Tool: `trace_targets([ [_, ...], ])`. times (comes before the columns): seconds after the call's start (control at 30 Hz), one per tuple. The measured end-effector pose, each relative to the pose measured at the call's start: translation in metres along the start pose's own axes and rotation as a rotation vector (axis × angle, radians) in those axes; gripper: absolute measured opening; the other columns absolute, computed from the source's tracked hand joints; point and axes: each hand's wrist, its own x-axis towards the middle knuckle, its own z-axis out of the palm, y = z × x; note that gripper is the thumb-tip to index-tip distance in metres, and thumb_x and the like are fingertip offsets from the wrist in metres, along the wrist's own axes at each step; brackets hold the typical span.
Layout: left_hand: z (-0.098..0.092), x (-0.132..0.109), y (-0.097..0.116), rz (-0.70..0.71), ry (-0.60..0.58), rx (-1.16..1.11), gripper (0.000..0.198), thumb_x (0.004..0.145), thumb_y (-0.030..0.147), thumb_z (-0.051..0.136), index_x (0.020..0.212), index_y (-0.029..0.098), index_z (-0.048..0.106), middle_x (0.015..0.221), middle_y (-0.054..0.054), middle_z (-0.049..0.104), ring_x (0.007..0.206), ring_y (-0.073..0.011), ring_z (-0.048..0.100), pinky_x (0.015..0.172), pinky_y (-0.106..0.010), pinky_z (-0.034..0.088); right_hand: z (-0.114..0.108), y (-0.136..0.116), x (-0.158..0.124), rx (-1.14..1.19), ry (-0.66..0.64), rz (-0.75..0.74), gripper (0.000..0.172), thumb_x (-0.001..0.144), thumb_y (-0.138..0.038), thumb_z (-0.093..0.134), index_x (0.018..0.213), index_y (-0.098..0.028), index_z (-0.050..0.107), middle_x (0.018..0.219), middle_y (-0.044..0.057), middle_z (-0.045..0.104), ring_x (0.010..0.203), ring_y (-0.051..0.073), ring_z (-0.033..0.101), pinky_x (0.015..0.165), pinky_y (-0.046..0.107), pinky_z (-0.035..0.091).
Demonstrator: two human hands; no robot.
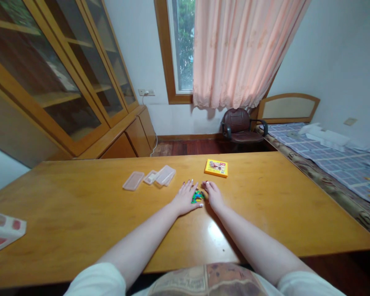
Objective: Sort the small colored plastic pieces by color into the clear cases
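Note:
A small heap of colourful pieces (197, 196), mostly green, blue and yellow, lies on the wooden table between my two hands. They are too small to tell exactly what they are. My left hand (186, 199) rests at the heap's left side, its fingers spread and its thumb reaching round the near edge. On the right side, my right hand (213, 195) stands on edge with its fingers slightly curved and its palm turned towards the pieces. Neither hand visibly grips anything. Just beyond my right hand lies a flat yellow box (216, 167) with a picture on top.
Clear plastic containers and lids (165, 175) lie beyond my left hand, with another lid (133, 181) farther left. A white holder with red patches (6, 231) stands at the table's left edge. Past the far edge are an office chair (239, 123) and a bed (320, 144).

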Motion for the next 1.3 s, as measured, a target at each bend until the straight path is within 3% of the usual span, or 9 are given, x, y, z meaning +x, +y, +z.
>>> trace_targets([
  [0.2,0.001,0.005,0.007,0.042,0.089,-0.037,0.058,0.091,0.039,0.049,0.143,0.019,0.035,0.148,-0.012,0.039,0.140,-0.0222,0.030,0.116,-0.044,0.022,0.008,0.000,-0.014,-0.055,-0.055,-0.090,0.041,0.079,-0.057,0.054,0.095,-0.020,0.064,0.101,0.010,0.069,0.100,0.025,0.063,0.091,0.042,0.048],
  [0.33,-0.022,-0.010,-0.006,0.012,0.230,0.033,0.045,0.093,0.032,0.043,0.137,0.021,0.045,0.144,-0.008,0.046,0.139,-0.0192,0.033,0.117,-0.041,0.021,-0.017,-0.027,0.006,-0.418,-0.020,-0.296,0.042,0.083,-0.046,0.054,0.113,-0.019,0.062,0.119,0.013,0.063,0.113,0.028,0.056,0.101,0.046,0.040],
  [0.4,-0.037,-0.015,-0.018,-0.127,0.351,0.144,0.042,0.093,0.033,0.042,0.133,0.022,0.050,0.145,-0.007,0.045,0.140,-0.0204,0.030,0.118,-0.041,0.016,-0.029,-0.041,0.019,-0.736,0.034,-0.388,0.048,0.082,-0.041,0.057,0.125,-0.019,0.058,0.138,0.015,0.050,0.130,0.032,0.040,0.109,0.051,0.026],
  [0.47,-0.049,-0.016,-0.032,-0.363,0.456,0.264,0.055,0.089,0.044,0.049,0.138,0.021,0.046,0.152,-0.012,0.032,0.144,-0.0295,0.018,0.117,-0.049,0.012,-0.034,-0.047,0.030,-1.001,0.134,-0.319,0.066,0.078,-0.041,0.065,0.137,-0.019,0.048,0.151,0.017,0.032,0.138,0.040,0.023,0.108,0.059,0.017],
  [0.6,-0.063,-0.013,-0.062,-0.608,0.355,0.317,0.086,0.076,0.061,0.059,0.145,0.017,0.033,0.147,-0.022,0.036,0.137,-0.0432,0.026,0.109,-0.063,0.015,-0.030,-0.037,0.039,-1.255,0.077,-0.251,0.073,0.080,-0.046,0.064,0.144,-0.022,0.039,0.153,0.017,0.028,0.139,0.043,0.018,0.107,0.062,0.011],
  [0.8,-0.073,-0.013,-0.077,-0.463,0.318,0.314,0.057,0.082,0.037,0.060,0.136,0.020,0.046,0.128,-0.014,0.056,0.119,-0.0307,0.049,0.109,-0.048,0.026,-0.032,-0.025,0.038,-1.400,-0.068,-0.363,0.078,0.081,-0.060,0.056,0.145,-0.020,0.036,0.153,0.017,0.026,0.142,0.037,0.014,0.110,0.058,-0.002],
  [0.9,-0.071,0.001,-0.063,-0.314,0.376,0.285,0.056,0.086,0.032,0.057,0.139,0.022,0.041,0.135,-0.013,0.051,0.125,-0.0274,0.045,0.112,-0.047,0.022,-0.031,-0.029,0.038,-1.451,-0.106,-0.342,0.081,0.082,-0.063,0.052,0.145,-0.016,0.034,0.154,0.019,0.023,0.143,0.034,0.013,0.112,0.054,0.001],
  [1.07,-0.041,0.046,-0.033,-0.138,0.271,0.250,0.057,0.086,0.031,0.059,0.140,0.022,0.041,0.140,-0.011,0.048,0.129,-0.0271,0.043,0.113,-0.044,0.023,-0.028,-0.032,0.038,-1.493,-0.085,-0.332,0.079,0.085,-0.061,0.048,0.145,-0.010,0.033,0.153,0.020,0.024,0.143,0.030,0.014,0.113,0.050,0.000],
  [1.3,-0.023,0.077,-0.030,-0.137,0.180,0.258,0.052,0.090,0.036,0.052,0.140,0.024,0.043,0.150,-0.013,0.037,0.140,-0.0268,0.028,0.115,-0.047,0.018,-0.030,-0.034,0.037,-1.478,-0.133,-0.360,0.076,0.087,-0.057,0.048,0.146,-0.011,0.032,0.154,0.018,0.024,0.144,0.031,0.013,0.114,0.051,0.002],
])
